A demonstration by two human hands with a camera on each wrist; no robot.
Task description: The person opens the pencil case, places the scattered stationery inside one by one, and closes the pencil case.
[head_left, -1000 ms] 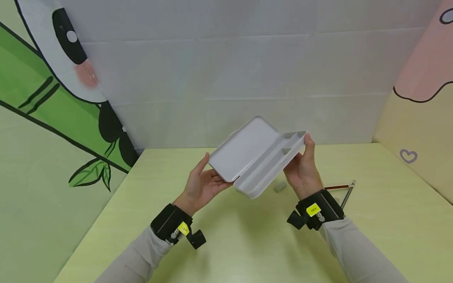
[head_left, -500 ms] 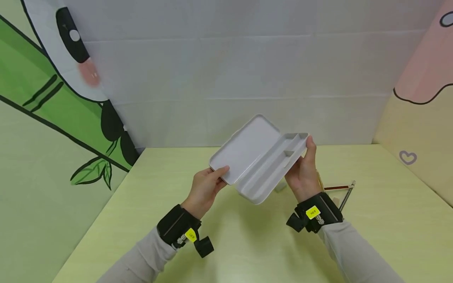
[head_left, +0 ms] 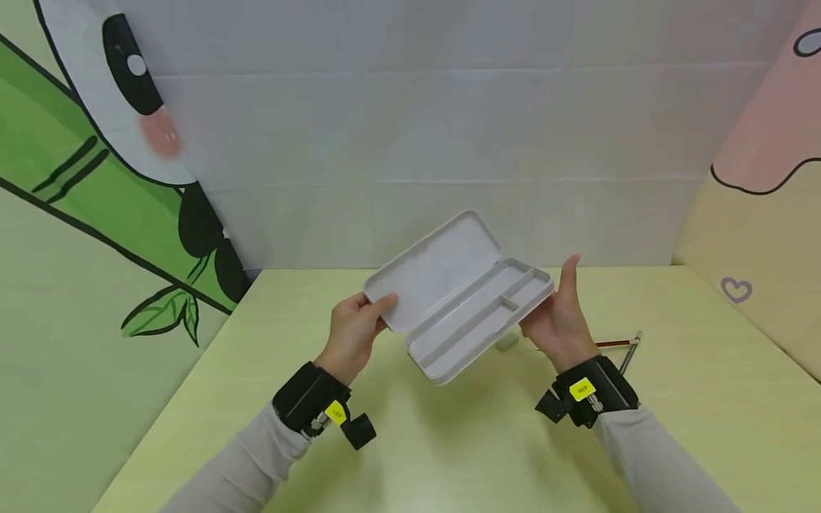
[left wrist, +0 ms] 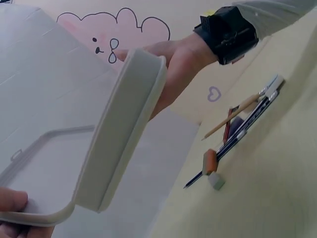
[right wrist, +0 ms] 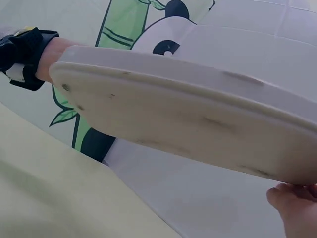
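Note:
A white pencil case is held up above the table, unfolded, with its flat lid to the left and its divided tray to the right. Nothing lies in the tray's compartments. My left hand pinches the lid's lower left corner, thumb on the inner face. At the tray's right end, my right hand supports it from below with the thumb raised clear of the rim. Dark scuffs mark the case's underside in the right wrist view, where the right fingertips touch its edge.
Behind the right hand on the table lie several pencils, an orange eraser and a small pale eraser. A white cloth backdrop stands at the back, with cartoon-printed panels on both sides.
My left thumb has come down onto the lid, which the hand now pinches. My right thumb has lifted off the tray's end. The case has tilted, showing more of the tray's inside.

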